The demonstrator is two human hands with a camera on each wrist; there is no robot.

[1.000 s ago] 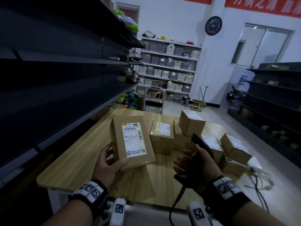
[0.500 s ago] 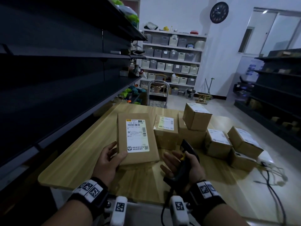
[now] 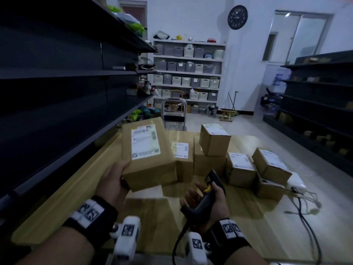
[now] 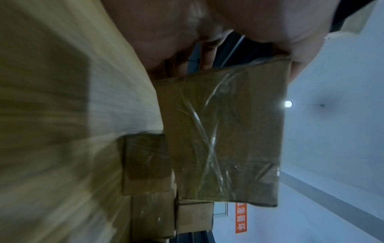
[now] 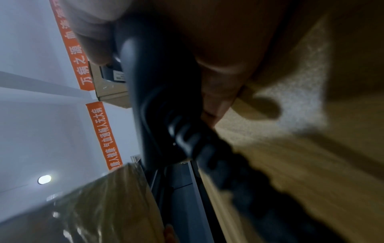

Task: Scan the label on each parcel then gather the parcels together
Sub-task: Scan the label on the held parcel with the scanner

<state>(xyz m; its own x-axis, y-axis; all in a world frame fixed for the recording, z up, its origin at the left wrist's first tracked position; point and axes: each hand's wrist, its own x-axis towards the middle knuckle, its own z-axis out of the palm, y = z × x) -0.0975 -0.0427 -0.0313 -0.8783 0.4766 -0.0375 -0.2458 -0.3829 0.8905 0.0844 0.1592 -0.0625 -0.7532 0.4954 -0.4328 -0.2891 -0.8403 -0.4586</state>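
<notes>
My left hand grips the near left corner of a flat brown parcel, held above the wooden table with its white label facing up. The left wrist view shows that parcel's taped underside. My right hand holds a black barcode scanner with a yellow trigger, low over the table and to the right of the parcel. The scanner's handle and coiled cable fill the right wrist view. Several labelled parcels stand grouped in the middle of the table.
Dark shelving runs along the table's left edge, and more dark shelves stand at the right. A white box with cables sits at the table's right edge. A hand cart stands beyond the table's far end.
My left hand has lifted the flat parcel and carried it forward, toward the group. My right hand has lowered the scanner and drawn it nearer to me.
</notes>
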